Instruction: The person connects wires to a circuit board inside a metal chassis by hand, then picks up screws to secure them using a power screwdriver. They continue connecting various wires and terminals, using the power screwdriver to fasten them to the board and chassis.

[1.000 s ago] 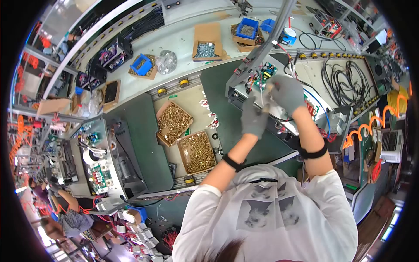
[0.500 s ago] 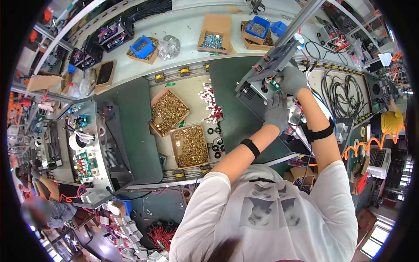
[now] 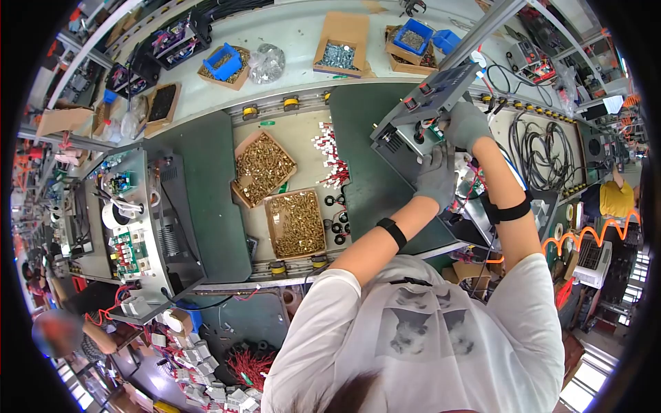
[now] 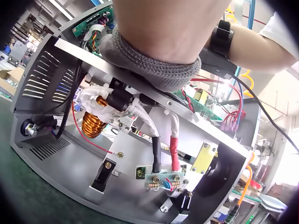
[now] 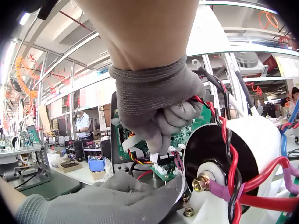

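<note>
A grey metal machine housing stands open at the right, its front panel leaning over the hands. Gloved in grey, my right hand reaches in behind that panel. In the right wrist view its curled fingers pinch a small white plug with coloured wires, right at a small green circuit board with white sockets. My left hand, also gloved, lies below, fingers stretched out beside this board. A black-faced white cylinder with red and black cables sits close by. Inside the housing shows a copper coil.
Two cardboard boxes of brass fasteners stand left of the green mat, near white-and-red connectors. Another opened housing is at the left. Black cables lie coiled at the right. A blue bin sits on the back shelf.
Over the past second my left hand has moved right, closer to my right hand, and both sit deeper behind the panel. The head view has shifted. Little differs in the last half second.
</note>
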The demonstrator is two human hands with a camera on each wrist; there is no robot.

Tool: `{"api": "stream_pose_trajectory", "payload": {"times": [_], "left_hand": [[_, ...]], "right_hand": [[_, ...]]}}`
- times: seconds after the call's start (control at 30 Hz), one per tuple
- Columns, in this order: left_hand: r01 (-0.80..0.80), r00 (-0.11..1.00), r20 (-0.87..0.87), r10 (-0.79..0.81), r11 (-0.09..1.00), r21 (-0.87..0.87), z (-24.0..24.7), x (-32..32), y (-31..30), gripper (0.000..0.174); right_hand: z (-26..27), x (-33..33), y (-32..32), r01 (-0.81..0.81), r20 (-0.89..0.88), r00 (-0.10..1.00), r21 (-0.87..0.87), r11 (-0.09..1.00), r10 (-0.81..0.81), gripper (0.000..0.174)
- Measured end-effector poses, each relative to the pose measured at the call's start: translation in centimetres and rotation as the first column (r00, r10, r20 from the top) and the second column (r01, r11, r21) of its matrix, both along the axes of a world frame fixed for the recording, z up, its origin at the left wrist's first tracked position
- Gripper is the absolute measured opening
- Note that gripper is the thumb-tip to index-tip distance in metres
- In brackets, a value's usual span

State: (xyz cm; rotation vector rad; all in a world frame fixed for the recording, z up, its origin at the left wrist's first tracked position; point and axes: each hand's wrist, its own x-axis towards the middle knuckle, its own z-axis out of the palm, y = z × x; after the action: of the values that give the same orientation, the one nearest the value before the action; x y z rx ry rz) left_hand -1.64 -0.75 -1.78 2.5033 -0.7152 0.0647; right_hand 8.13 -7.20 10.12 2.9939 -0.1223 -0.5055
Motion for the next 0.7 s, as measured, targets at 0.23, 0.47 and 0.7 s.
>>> {"api": "stream_pose_trajectory", "payload": {"times": [0.23,0.47,0.7], "left_hand": [[-0.016,0.999,0.037,0.017,1.000,-0.021,-0.4,-0.1,0.1,0.067],[0.033,0.999,-0.026,-0.034,0.999,-0.031,-0.3,0.1,0.3,0.069],[0.026,0.999,-0.019,-0.028,0.997,-0.076,-0.7,0.0,0.2,0.069]], "right_hand": [[-0.5,-0.3,-0.2,-0.021,0.051,0.998,-0.046,0.999,0.023,0.027],[-0.8,-0.4,-0.1,-0.015,0.099,0.995,-0.020,1.000,0.017,0.025],[-1.4,-0.1,-0.1,-0.036,0.078,0.996,-0.084,0.996,0.042,0.025]]}}
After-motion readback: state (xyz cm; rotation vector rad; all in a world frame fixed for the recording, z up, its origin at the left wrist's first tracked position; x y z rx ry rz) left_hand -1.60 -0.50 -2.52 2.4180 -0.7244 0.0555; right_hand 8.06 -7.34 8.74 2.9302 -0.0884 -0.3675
